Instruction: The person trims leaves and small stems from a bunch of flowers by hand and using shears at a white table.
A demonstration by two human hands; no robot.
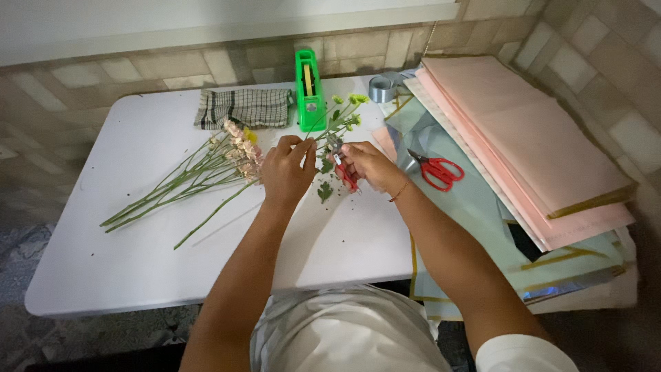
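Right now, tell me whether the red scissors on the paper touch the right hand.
Apart. The head view shows the red scissors lying on the paper beyond the right hand, bare paper between.

Dim, soft overhead light; dark, slightly warped edges.

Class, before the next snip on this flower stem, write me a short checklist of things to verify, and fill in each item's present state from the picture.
1. Left hand grips the green-budded stem: ok, fingers pinch it.
2. Right hand holds the red-handled cutter: ok, it is in the palm.
3. Blades clear of the left fingers: cannot tell, the hands hide them.
4. Bunch of pink flowers lies out of the way: ok, flat on the white table left of the hands.
5. Spare red scissors are clear of the arms: ok, they rest on the wrapping paper to the right.
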